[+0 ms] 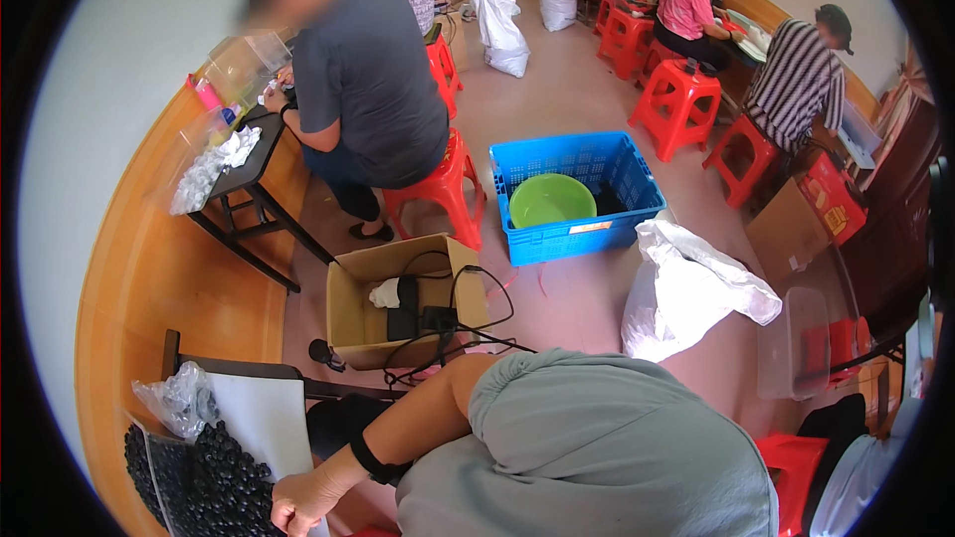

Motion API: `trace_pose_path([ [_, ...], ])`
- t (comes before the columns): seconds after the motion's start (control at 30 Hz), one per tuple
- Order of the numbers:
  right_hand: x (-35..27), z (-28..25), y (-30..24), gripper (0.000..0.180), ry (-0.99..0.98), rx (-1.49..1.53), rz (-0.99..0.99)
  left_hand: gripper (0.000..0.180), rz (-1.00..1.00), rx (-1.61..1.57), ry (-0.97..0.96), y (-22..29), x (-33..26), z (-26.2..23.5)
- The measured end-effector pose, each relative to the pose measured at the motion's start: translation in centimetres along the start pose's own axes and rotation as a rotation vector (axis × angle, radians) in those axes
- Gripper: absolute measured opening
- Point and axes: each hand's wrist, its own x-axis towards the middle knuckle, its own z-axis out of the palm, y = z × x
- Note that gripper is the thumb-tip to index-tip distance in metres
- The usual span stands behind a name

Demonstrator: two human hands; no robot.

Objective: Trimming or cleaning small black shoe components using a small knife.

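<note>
A: Which of your hands shows, and how are its fingers?

B: Just your right hand [303, 502], at the lower left of the frame, below a black wristband [373, 459]. Its fingers are curled in toward the palm; I can't tell you whether they grip anything. Your left hand is out of view, so I can't tell how its fingers are.

A: And what do you have beside that right hand?

B: A heap of small black pieces [221, 482], in the lower left of the frame. Your hand is at the heap's right edge, though I can't tell whether you are touching it. A white sheet [261, 418] lies above your hand, and a crumpled clear plastic bag [181, 400] sits at the heap's upper end.

A: What else is around you?

B: Above your forearm, left of the frame's middle, you have an open cardboard box [350, 323] with a black block [438, 318] in it. Near the centre, a blue crate [537, 247] holds a green basin [552, 201]; to its lower right stands a white sack [681, 298]. At the upper left, a co-worker in a dark grey shirt [373, 89] sits on a red stool [443, 194].
</note>
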Motion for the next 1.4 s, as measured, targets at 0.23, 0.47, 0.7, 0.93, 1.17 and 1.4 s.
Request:
trace_pose_path([
  [0.23,-0.4,0.2,-0.5,0.027,0.021,-0.057,-0.100,0.016,-0.027,0.078,0.003,-0.6,-1.2,-0.7],
  [0.47,-0.5,0.4,0.0,0.028,0.018,-0.083,-0.149,0.016,-0.054,0.148,-0.008,-1.2,-2.4,-0.9],
  [0.7,-0.7,0.4,-0.6,0.026,0.040,-0.095,-0.085,0.015,-0.057,0.220,-0.003,-0.5,-3.4,-2.2],
  [0.93,0.0,0.6,-1.0,0.026,0.032,-0.207,-0.031,0.015,-0.032,0.277,0.023,0.6,-4.5,-3.6],
  [1.17,-0.6,0.5,-1.2,0.029,0.071,-0.277,-0.038,0.015,0.000,0.334,0.079,1.7,-5.3,-5.0],
  [1.4,-0.7,0.8,-2.2,0.035,0.036,-0.304,-0.015,0.016,-0.094,0.224,0.128,4.6,-6.3,-5.5],
])
